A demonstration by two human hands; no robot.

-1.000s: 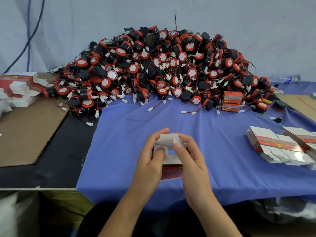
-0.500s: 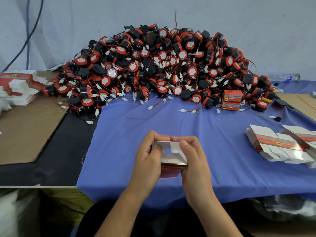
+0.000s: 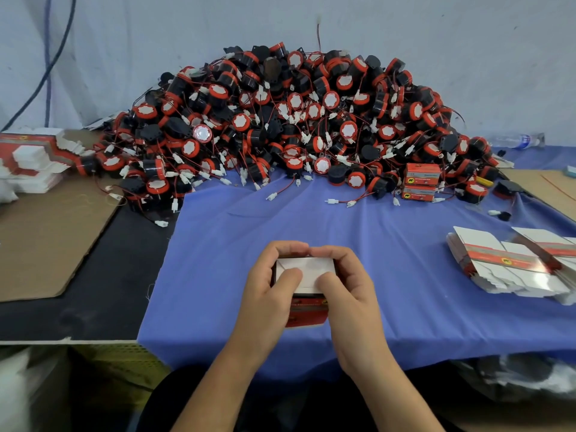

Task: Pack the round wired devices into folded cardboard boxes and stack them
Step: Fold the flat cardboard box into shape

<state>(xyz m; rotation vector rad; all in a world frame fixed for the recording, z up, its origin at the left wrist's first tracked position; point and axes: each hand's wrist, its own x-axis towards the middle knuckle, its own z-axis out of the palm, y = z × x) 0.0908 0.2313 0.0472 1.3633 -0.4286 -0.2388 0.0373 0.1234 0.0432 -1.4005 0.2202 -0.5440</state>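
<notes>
Box (image 3: pixel 307 271) between both hands (image 3: pixel 265 296)

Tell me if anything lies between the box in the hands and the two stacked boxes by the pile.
Mostly bare blue cloth. The left hand and right hand hold the box; only loose white connectors on red wires lie just in front of the stacked boxes.

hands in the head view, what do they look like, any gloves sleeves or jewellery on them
The left hand and the right hand are both bare: no gloves, no rings, no watch or wristband. No sleeve shows on either arm up to the bottom edge of the view. No markings are visible.
</notes>
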